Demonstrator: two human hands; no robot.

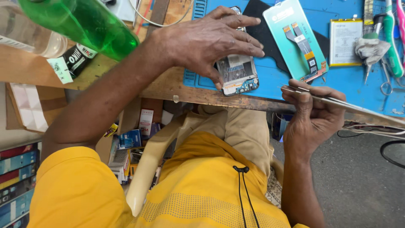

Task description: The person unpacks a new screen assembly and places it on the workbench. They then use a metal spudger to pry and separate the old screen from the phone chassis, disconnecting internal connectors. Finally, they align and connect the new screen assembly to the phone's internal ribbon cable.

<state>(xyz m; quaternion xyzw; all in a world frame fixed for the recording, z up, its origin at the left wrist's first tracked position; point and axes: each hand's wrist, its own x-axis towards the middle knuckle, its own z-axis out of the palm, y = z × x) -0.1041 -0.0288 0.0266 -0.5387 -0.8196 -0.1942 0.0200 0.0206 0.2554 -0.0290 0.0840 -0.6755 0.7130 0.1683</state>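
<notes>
Pressing down with the left hand (pixel 211 40), fingers spread flat over an opened phone (pixel 237 72) lying on the blue work mat (pixel 270 80) near the wooden bench edge (pixel 185 95); pinching metal tweezers (pixel 337 103) in the right hand (pixel 312 112), fingers closed tight around them, tips pointing left toward the phone but staying just clear of it; lying beside the phone, a teal packaged part (pixel 295 38), a flat battery (pixel 345 42), and screwdrivers (pixel 392 46) farther right; lying at upper left, a green bottle (pixel 84 25).
</notes>
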